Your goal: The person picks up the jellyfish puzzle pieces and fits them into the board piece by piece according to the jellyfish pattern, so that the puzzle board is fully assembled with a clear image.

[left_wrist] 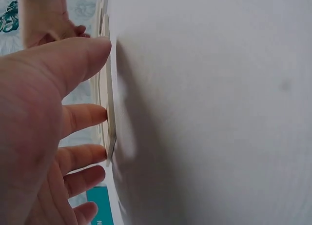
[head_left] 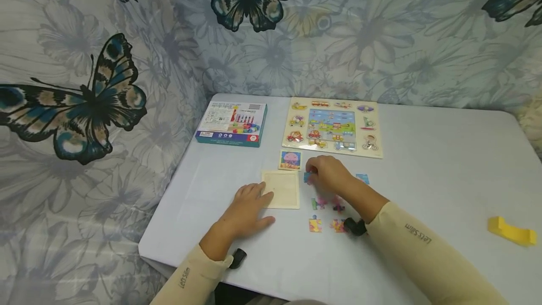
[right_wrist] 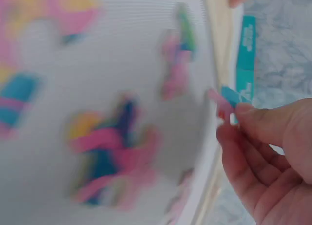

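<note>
A square, pale wooden puzzle tray (head_left: 281, 190) lies bare inside its raised border. My left hand (head_left: 247, 208) rests at its left edge, fingers spread; in the left wrist view two fingertips (left_wrist: 100, 112) meet the tray's rim. Just right of the tray, my right hand (head_left: 332, 173) pinches a blue and pink jigsaw piece (right_wrist: 225, 105) between thumb and finger. Several loose jigsaw pieces (head_left: 315, 225) in pink, yellow and blue are spread near and below the right hand, and one blue piece (head_left: 362, 178) is partly behind the right wrist. A small jellyfish picture tile (head_left: 290, 159) lies above the tray.
At the back left is a boxed set (head_left: 230, 124) with a teal side. A large wooden vehicle puzzle board (head_left: 332, 127) lies at the back middle. Far right on the white table (head_left: 432, 168) is a yellow curved block (head_left: 512, 232). Butterfly-print fabric (head_left: 271, 55) hangs behind.
</note>
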`<state>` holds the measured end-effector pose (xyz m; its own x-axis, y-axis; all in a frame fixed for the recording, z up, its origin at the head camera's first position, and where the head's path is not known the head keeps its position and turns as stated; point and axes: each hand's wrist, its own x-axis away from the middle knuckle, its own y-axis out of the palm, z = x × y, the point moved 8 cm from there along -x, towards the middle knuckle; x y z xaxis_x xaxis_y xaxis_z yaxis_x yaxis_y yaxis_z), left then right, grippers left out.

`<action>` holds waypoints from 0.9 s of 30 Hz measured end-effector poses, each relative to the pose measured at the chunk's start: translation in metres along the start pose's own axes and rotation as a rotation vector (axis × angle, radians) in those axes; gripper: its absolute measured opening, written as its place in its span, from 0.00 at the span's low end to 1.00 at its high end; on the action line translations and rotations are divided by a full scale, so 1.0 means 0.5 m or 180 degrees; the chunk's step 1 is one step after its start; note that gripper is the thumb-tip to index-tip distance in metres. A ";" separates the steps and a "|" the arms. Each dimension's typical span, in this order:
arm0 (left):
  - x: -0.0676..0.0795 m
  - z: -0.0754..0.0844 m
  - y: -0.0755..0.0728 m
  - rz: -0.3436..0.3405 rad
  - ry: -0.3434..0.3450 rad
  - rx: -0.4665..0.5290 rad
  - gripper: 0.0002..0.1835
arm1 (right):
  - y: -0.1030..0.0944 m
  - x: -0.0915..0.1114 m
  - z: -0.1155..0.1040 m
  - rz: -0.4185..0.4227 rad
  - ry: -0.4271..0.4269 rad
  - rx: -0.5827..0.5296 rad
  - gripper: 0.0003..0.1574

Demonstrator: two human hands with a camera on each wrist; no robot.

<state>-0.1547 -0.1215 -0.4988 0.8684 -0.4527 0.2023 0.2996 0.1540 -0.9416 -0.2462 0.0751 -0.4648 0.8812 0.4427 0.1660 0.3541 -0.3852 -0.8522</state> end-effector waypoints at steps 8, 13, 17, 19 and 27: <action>-0.004 -0.006 -0.006 0.0226 0.0021 -0.0166 0.28 | 0.036 -0.066 -0.072 -0.0301 -0.0273 -0.0559 0.02; -0.005 -0.010 -0.010 0.0409 0.0064 -0.0378 0.20 | 0.077 -0.099 -0.101 -0.0368 -0.0243 -0.0601 0.02; -0.009 -0.009 -0.015 0.0460 0.0078 -0.0508 0.19 | 0.099 -0.113 -0.106 -0.0335 -0.0177 -0.0419 0.02; -0.012 -0.010 -0.018 0.0454 0.0055 -0.0586 0.20 | 0.107 -0.118 -0.109 -0.0318 -0.0172 -0.0300 0.03; -0.028 -0.023 -0.029 0.0216 -0.0112 -0.0629 0.34 | 0.115 -0.136 -0.124 -0.0277 -0.0287 0.0032 0.06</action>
<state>-0.1756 -0.1273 -0.4912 0.8982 -0.4156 0.1428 0.1598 0.0061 -0.9871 -0.2663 -0.0271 -0.4944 0.8152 0.5454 0.1947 0.4246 -0.3343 -0.8414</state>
